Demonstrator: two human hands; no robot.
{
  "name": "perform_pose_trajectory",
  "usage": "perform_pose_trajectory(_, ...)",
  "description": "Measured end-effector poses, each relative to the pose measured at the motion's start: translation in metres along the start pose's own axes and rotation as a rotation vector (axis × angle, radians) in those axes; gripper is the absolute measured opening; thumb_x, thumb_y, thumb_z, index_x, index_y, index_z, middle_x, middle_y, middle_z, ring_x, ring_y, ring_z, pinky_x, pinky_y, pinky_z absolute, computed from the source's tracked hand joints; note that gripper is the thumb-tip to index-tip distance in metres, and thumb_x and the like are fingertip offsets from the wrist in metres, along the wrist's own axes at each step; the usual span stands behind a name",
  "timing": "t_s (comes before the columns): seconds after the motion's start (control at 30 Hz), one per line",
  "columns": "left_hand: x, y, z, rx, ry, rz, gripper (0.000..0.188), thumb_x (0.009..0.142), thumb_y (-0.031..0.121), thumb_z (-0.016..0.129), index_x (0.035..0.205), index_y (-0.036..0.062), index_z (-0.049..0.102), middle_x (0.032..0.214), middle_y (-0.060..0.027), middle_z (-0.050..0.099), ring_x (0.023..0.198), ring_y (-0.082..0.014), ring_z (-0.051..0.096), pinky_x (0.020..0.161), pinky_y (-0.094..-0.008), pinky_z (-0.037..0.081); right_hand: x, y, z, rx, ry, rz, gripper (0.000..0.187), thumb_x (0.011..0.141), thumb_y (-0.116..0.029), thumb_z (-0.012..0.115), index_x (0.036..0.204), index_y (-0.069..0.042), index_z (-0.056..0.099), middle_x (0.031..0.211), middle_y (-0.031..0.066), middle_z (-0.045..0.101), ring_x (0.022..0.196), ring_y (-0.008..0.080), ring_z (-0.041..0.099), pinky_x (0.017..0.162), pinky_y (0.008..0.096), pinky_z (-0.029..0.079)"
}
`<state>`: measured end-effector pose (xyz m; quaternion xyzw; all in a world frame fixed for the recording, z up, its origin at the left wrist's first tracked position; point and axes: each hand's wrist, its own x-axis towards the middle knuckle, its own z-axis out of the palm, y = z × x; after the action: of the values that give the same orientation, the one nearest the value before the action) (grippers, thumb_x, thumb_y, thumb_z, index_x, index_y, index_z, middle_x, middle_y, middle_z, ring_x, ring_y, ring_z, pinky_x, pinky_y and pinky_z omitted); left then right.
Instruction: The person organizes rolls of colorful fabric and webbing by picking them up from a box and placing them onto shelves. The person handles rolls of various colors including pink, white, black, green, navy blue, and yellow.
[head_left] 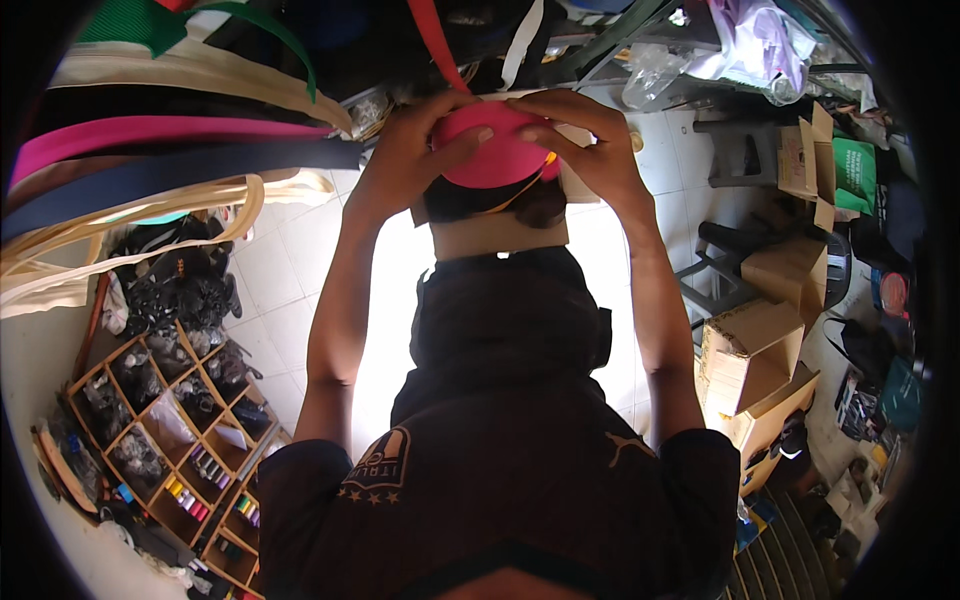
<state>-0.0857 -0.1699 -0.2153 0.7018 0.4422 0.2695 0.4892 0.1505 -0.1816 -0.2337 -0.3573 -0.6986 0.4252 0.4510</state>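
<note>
Between my two hands is a bright pink rounded piece (487, 150) with a smooth face; I cannot tell what it is made of. My left hand (415, 140) grips its left side, thumb lying across the front and fingers behind the upper edge. My right hand (590, 135) holds the right side the same way, its thumb near the upper right rim. Just below the piece is an open cardboard box (500, 238) with dark material and a bit of yellow and red in it. A red strap (433, 45) hangs down behind the piece.
Pink, navy and cream bands (180, 180) hang at the left. Below them stands a wooden compartment shelf (215, 455) with thread spools and plastic bags. Cardboard boxes (745, 355) and a dark stool (730, 150) are at the right. Clear plastic (655, 75) lies at the upper right.
</note>
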Motion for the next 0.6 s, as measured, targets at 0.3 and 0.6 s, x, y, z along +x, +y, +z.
perform_pose_trajectory(0.3, 0.013, 0.043, 0.058, -0.508, 0.578, -0.025, 0.036, 0.097, 0.033, 0.064, 0.111, 0.0001, 0.063, 0.089, -0.0025, 0.063, 0.080, -0.0068, 0.054, 0.072, -0.0229, 0.044, -0.007, -0.039, 0.030, -0.028, 0.831, 0.197, 0.032, 0.098, -0.014, 0.061, 0.126, 0.001, 0.063, 0.119, 0.0128, 0.067, 0.107, 0.0163, 0.061, 0.096, 0.0298, 0.046)
perform_pose_trajectory(0.6, 0.047, 0.113, 0.080, -0.686, 0.891, 0.189, 0.034, 0.103, 0.036, 0.050, 0.110, 0.0028, 0.054, 0.100, -0.0027, 0.056, 0.089, -0.0093, 0.053, 0.083, -0.0258, 0.043, 0.021, -0.087, 0.028, -0.020, 1.059, -0.057, 0.031, 0.098, -0.009, 0.059, 0.126, 0.006, 0.062, 0.123, 0.0159, 0.064, 0.115, 0.0216, 0.059, 0.098, 0.0325, 0.046)
